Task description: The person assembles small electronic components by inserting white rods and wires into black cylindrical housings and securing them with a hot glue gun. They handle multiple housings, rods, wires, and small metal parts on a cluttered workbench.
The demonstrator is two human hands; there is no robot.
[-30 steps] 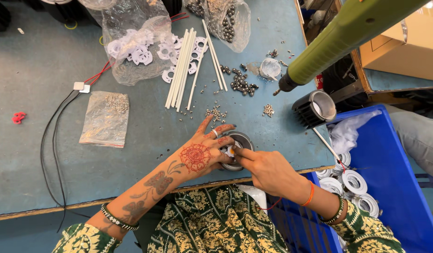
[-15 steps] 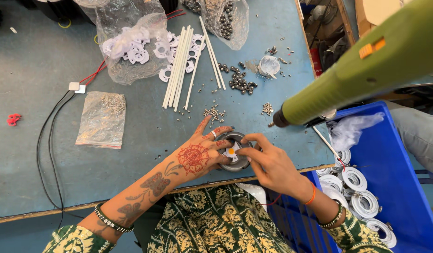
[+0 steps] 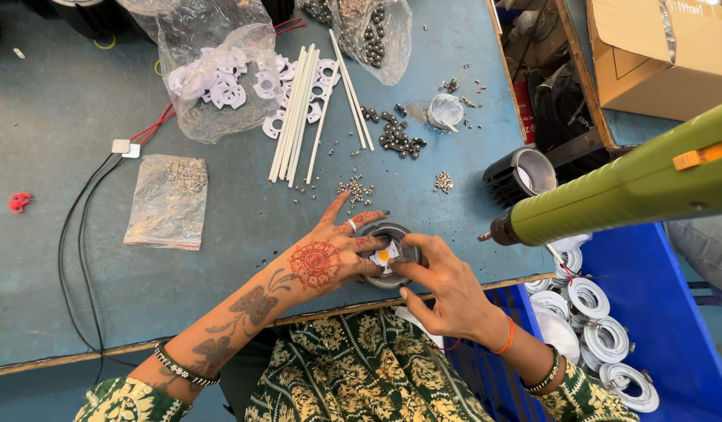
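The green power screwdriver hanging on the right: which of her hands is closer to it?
Right. The right hand sits just below-left of the screwdriver tip, apart from it. The left hand lies farther left, beyond the round housing both hands hold.

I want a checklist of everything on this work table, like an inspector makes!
Surface: blue-grey table, worn and scuffed.
Job's things: round dark metal housing with a small white part with an orange dot on it.
Clutter: white rods, bags of white rings, dark beads, loose screws, screw packet.
Grippers: left hand steadies the housing; right hand pinches the white part.
Cables: black and red wires.
Surroundings: green power screwdriver, blue bin, cardboard box.
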